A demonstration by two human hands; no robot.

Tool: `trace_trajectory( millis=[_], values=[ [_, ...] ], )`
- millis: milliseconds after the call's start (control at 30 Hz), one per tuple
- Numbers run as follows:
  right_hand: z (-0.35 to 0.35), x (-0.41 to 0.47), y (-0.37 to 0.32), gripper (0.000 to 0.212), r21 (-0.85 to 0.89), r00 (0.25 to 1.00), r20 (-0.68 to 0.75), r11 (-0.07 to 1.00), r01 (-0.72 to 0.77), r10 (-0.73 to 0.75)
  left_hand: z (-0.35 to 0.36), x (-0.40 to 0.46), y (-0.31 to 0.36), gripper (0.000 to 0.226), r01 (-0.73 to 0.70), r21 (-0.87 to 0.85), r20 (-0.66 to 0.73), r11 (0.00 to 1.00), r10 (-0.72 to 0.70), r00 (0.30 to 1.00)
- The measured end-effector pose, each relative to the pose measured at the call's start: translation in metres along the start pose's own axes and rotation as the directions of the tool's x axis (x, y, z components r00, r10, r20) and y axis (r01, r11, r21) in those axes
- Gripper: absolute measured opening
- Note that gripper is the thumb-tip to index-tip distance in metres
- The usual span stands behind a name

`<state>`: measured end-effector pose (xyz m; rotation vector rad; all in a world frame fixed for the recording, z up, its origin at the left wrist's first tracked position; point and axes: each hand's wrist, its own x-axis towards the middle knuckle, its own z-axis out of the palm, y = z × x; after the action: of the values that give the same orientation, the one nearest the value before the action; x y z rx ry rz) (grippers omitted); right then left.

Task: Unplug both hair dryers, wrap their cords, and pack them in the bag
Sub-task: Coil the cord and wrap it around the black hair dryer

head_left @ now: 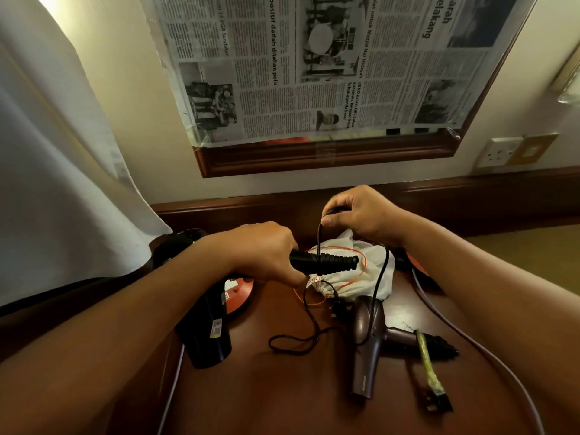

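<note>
My left hand [263, 249] grips the handle of a black hair dryer [205, 328], whose barrel points down toward me. The ribbed cord collar [332, 262] sticks out to the right of that hand. My right hand [361, 215] pinches the dryer's thin black cord [319, 237] just above the collar, with one turn around it. The rest of the cord loops loosely on the table [301, 340]. A brown hair dryer [367, 337] lies on the table to the right, its plug [437, 400] near the front. A white drawstring bag [354, 277] lies behind it.
The dark wooden table [282, 397] stands against a wall with a newspaper-covered framed mirror [314, 73]. A wall socket [502, 150] sits at the right. A white curtain [62, 167] hangs at the left. A grey cable [489, 353] curves along the table's right side. Orange round objects [238, 296] lie under the dryers.
</note>
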<state>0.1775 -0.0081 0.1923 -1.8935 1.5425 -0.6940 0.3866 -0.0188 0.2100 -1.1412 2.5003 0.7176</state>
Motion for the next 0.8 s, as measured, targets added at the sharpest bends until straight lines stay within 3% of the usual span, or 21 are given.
trace_trajectory(
  millis=[300, 600, 800],
  values=[
    [-0.004, -0.011, -0.016, 0.002, -0.139, 0.996, -0.023, 0.987, 0.084, -0.088, 0.013, 0.008, -0.001, 0.035, 0.052, 0.123, -0.059, 0.991, -0.045, 0.997],
    [0.003, -0.031, -0.023, 0.006, -0.23, 0.983, -0.057, 0.96, 0.158, -0.175, 0.019, 0.02, -0.001, 0.041, 0.039, 0.141, -0.116, 0.989, -0.023, 0.993],
    [0.023, -0.05, -0.015, 0.008, -0.144, 0.979, -0.158, 0.984, 0.108, -0.131, 0.029, 0.036, -0.006, 0.044, 0.126, 0.22, -0.17, 0.967, -0.089, 0.982]
  ],
)
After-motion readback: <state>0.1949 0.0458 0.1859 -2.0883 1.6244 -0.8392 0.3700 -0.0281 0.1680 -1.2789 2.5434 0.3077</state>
